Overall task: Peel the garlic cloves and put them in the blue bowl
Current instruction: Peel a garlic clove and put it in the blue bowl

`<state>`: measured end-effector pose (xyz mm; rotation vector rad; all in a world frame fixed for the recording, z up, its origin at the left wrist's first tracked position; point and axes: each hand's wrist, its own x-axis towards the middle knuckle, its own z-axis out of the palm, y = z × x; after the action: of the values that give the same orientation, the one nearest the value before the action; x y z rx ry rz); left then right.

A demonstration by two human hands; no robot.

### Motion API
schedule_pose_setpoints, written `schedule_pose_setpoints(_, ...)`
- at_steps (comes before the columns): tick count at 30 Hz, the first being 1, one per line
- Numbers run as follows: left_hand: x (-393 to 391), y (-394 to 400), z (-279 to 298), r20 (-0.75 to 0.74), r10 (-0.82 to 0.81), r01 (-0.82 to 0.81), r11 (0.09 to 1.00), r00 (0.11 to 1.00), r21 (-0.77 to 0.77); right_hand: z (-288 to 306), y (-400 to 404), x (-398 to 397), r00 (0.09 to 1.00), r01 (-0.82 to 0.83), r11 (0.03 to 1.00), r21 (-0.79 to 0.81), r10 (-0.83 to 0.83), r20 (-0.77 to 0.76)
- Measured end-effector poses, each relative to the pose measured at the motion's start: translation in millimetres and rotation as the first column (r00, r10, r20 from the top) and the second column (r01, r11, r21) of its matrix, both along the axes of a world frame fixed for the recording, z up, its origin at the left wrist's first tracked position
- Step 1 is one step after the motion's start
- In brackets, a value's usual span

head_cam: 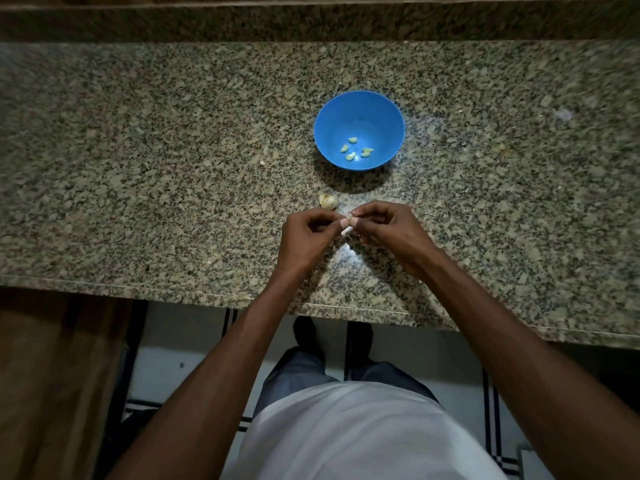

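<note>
a single garlic clove is pinched between the curled fingertips of the left hand and the right hand, held just above the granite countertop; a pale strip of skin appears to hang from it. the peeling step is judged to be in hand. just beyond the hands, what remains of the garlic bulb is seen lying on the stone, and further on the blue bowl, where five peeled cloves are already gathered. next, the skin is to be stripped off fully and the bare clove dropped into the bowl.
</note>
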<state>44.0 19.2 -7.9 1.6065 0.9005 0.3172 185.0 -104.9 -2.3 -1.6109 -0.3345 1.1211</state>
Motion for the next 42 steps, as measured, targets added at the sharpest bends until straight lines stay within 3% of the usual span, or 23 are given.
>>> schedule_pose_setpoints(3,-2.1,1.9,-4.2,-0.027,0.032,-0.031,0.999,0.999,0.042,-3.9,-3.5,7.1,0.996,0.027,0.999,-0.044,-0.023,0.083)
schedule_pose_setpoints(5,-5.6,5.7,-7.4,-0.060,0.071,-0.065,0.993,0.996,0.096,-4.1,-5.5,23.0,0.974,0.042,0.995,-0.088,-0.021,0.227)
schedule_pose_setpoints(11,-10.8,15.2,-17.8,-0.203,0.125,-0.049,0.938,0.971,0.342,-3.1,-1.6,69.8,0.735,0.048,0.953,-0.300,0.170,0.656)
schedule_pose_setpoints(14,-9.6,16.3,-21.6,-0.196,0.072,0.028,0.886,0.978,0.463,-0.6,-4.2,65.9,0.699,0.066,0.953,-0.297,0.169,0.695)
schedule_pose_setpoints(17,-8.3,15.1,-27.3,-0.227,-0.080,0.189,0.836,0.971,0.516,5.9,-6.9,44.5,0.623,0.099,0.972,-0.211,0.104,0.776)
schedule_pose_setpoints(19,-8.7,12.1,-32.3,-0.289,-0.157,0.301,0.766,0.944,0.568,2.8,-4.8,28.6,0.588,0.043,0.982,-0.184,0.124,0.800)
schedule_pose_setpoints(22,-11.2,7.9,-36.5,-0.330,-0.210,0.376,0.705,0.920,0.602,-18.8,1.3,14.1,0.514,-0.051,0.961,-0.272,0.259,0.818)
schedule_pose_setpoints(26,-20.9,4.2,-33.9,-0.271,-0.255,0.364,0.771,0.928,0.522,-36.9,7.3,-7.9,0.428,-0.101,0.919,-0.382,0.386,0.817)
schedule_pose_setpoints(29,-28.1,11.0,-34.5,-0.238,-0.205,0.302,0.803,0.949,0.514,-26.2,5.8,-23.6,0.454,-0.234,0.917,-0.324,0.397,0.797)
schedule_pose_setpoints(31,-24.5,15.8,-36.6,-0.258,-0.193,0.306,0.787,0.947,0.535,-22.8,5.6,-14.6,0.500,-0.193,0.941,-0.278,0.338,0.798)
schedule_pose_setpoints(34,-11.7,14.8,-35.0,-0.334,-0.239,0.394,0.738,0.912,0.547,-31.6,16.6,11.7,0.466,-0.117,0.941,-0.318,0.335,0.819)
schedule_pose_setpoints(39,2.4,16.2,-33.7,-0.394,-0.248,0.445,0.697,0.885,0.562,-30.8,21.2,3.9,0.325,-0.211,0.886,-0.413,0.462,0.825)
schedule_pose_setpoints(42,2.3,19.5,-31.2,-0.446,-0.257,0.491,0.671,0.857,0.556,-27.7,11.0,-13.8,0.354,-0.315,0.873,-0.372,0.472,0.808)
